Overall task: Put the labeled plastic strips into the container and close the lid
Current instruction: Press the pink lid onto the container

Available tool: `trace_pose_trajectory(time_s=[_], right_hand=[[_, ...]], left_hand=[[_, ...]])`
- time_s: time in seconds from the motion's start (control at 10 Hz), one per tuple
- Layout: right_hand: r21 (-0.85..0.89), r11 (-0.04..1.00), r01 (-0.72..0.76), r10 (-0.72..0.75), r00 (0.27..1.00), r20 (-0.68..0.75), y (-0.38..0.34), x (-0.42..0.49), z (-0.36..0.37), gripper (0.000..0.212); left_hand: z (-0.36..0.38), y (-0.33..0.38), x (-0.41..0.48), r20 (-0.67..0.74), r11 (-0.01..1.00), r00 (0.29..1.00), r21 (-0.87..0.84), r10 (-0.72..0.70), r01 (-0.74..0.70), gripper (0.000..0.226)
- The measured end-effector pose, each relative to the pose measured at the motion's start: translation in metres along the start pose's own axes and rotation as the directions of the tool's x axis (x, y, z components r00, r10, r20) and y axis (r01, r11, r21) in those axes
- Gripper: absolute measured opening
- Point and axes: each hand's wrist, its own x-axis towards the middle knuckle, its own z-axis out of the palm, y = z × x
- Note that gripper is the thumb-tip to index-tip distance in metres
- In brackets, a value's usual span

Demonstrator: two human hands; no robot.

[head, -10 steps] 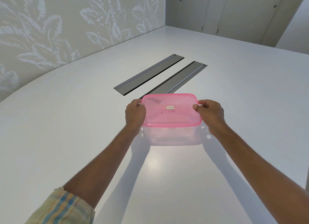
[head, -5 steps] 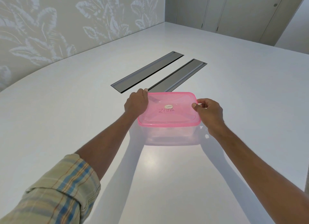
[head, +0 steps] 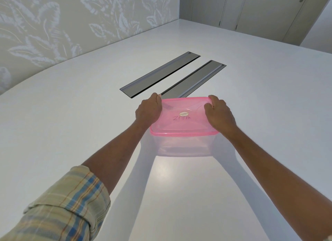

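A plaid sleeve (head: 59, 210) covers the left forearm nearest the camera. Farther on, a clear container (head: 183, 145) stands on the white desk (head: 53, 133), well away from its edges, with the pink lid (head: 181, 122) on top. The left hand (head: 149, 111) presses the lid's far left corner, fingers (head: 158, 98) together and curled over the rim. The right hand (head: 219, 115) covers the far right corner likewise. Beyond lie two grey panels (head: 161, 73) set in the desk.
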Motion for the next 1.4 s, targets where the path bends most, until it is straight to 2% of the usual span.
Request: trace_pose_trajectory(time_s=[0.1, 0.2, 0.3, 0.4, 0.5, 0.6, 0.7, 0.8, 0.9, 1.1, 1.2, 1.3, 1.4], right_hand=[[-0.113, 0.993, 0.022, -0.022, 1.000, 0.001, -0.009, 0.014, 0.002, 0.053], [-0.185, 0.983, 0.016, -0.008, 0.999, 0.042, -0.014, 0.041, 0.002, 0.069], [-0.205, 0.979, 0.009, 0.007, 0.997, 0.076, -0.014, 0.056, 0.000, 0.074], [-0.229, 0.973, 0.020, 0.007, 0.993, 0.118, -0.014, 0.069, 0.001, 0.068], [-0.216, 0.976, 0.032, -0.004, 0.992, 0.124, -0.014, 0.074, 0.004, 0.062], [-0.177, 0.983, 0.055, -0.034, 0.992, 0.121, -0.016, 0.076, 0.006, 0.040], [-0.109, 0.994, 0.008, 0.010, 0.987, 0.159, -0.014, 0.076, 0.008, 0.027], [-0.129, 0.991, -0.016, 0.036, 0.987, 0.156, -0.009, 0.082, 0.012, 0.040], [-0.001, 0.995, -0.103, 0.101, 0.974, 0.202, -0.011, 0.085, 0.011, 0.054], [-0.112, 0.993, -0.027, 0.048, 0.980, 0.191, -0.007, 0.084, 0.009, 0.060], [-0.201, 0.979, -0.021, 0.025, 1.000, 0.017, -0.016, 0.067, 0.003, 0.069], [-0.240, 0.969, 0.053, -0.077, 0.993, -0.091, -0.021, 0.053, -0.005, 0.067], [-0.203, 0.955, 0.217, -0.225, 0.974, -0.019, -0.018, 0.025, -0.010, 0.066]], left_hand=[[0.000, -0.001, 0.000, -0.005, 1.000, 1.000, 0.009, 0.012, -0.012, 0.045], [0.002, -0.002, 0.002, -0.010, 1.000, 1.000, 0.017, 0.018, -0.018, 0.044], [0.003, -0.002, 0.004, -0.013, 1.000, 1.000, 0.009, 0.012, -0.012, 0.042], [0.003, -0.002, 0.005, -0.012, 1.000, 1.000, -0.009, 0.003, -0.003, 0.038], [0.002, -0.003, 0.006, -0.007, 0.999, 1.000, -0.033, -0.007, 0.007, 0.037], [0.000, -0.002, 0.007, 0.001, 0.997, 1.000, -0.075, -0.020, 0.020, 0.035], [0.000, -0.002, 0.007, 0.010, 0.996, 1.000, -0.089, -0.017, 0.017, 0.035], [-0.002, -0.002, 0.007, 0.026, 0.992, 1.000, -0.126, -0.009, 0.012, 0.034], [-0.003, -0.003, 0.008, 0.046, 0.987, 0.999, -0.162, -0.011, 0.018, 0.033], [-0.006, -0.003, 0.003, 0.033, 0.982, 0.999, -0.184, -0.042, 0.047, 0.039], [-0.011, 0.001, -0.009, -0.054, 0.990, 0.996, -0.129, -0.070, 0.062, 0.042], [-0.016, 0.007, -0.019, -0.152, 0.996, 0.988, -0.091, -0.018, 0.004, 0.040], [-0.015, 0.005, -0.036, -0.128, 0.981, 0.973, -0.005, 0.191, -0.193, 0.050]])
